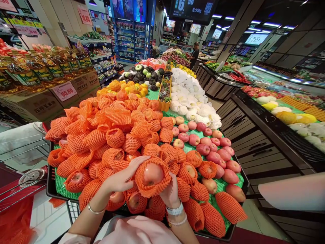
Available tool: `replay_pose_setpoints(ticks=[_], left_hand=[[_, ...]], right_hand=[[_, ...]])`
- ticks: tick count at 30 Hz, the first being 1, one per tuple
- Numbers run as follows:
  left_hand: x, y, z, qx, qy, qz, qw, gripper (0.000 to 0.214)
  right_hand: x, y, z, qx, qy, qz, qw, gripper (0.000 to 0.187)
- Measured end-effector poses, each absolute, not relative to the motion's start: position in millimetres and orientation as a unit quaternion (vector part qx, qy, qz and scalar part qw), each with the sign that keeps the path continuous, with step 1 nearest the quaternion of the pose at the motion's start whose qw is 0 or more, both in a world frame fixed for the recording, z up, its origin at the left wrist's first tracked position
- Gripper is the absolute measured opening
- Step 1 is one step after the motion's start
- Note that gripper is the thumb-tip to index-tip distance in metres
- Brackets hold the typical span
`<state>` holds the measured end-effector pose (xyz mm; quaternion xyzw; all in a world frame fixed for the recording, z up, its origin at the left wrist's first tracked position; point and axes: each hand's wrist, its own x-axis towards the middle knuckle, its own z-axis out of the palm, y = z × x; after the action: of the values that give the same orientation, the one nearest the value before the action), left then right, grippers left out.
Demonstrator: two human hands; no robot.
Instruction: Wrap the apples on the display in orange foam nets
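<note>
An apple [153, 174] sits inside an orange foam net sleeve [148, 193], raised just above the front of the fruit display. From the left side my left hand [126, 176] grips the sleeve, its fingers over the upper edge. My right hand [171, 191] is closed around the sleeve's right side, with the fingers partly hidden behind it. The apple's pinkish front shows through the sleeve's open mouth. Beneath and around both hands lie many more apples in orange foam nets [186, 172].
Bare red apples [224, 155] lie on green matting to the right, with white-netted fruit [186, 91] behind. A wire shopping cart [22, 162] stands at the left. Oil bottles [40, 69] top cardboard boxes. A dark-edged display [276, 135] runs along the right; a person [195, 54] stands far back.
</note>
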<state>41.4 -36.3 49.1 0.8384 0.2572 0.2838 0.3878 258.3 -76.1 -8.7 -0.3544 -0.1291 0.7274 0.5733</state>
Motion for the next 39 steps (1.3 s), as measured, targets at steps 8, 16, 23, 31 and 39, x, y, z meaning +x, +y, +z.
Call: replay_pose_setpoints(ticks=[8, 16, 23, 31, 39], left_hand=[[46, -46, 29, 0.803, 0.359, 0.240, 0.411, 0.136], [54, -49, 13, 0.773, 0.370, 0.378, 0.351, 0.122], [48, -47, 16, 0.796, 0.327, 0.411, 0.300, 0.109], [39, -48, 21, 0.809, 0.317, 0.372, 0.325, 0.111], [61, -52, -18, 0.695, 0.304, 0.589, 0.280, 0.108]], right_hand=[[258, -77, -9, -0.350, -0.109, 0.745, 0.557, 0.029], [262, -69, 6, -0.262, -0.065, 0.817, 0.509, 0.030], [257, -61, 14, -0.233, -0.071, 0.850, 0.467, 0.034], [254, -60, 3, -0.247, -0.073, 0.860, 0.440, 0.036], [249, -60, 8, -0.337, -0.257, 0.784, 0.454, 0.039]])
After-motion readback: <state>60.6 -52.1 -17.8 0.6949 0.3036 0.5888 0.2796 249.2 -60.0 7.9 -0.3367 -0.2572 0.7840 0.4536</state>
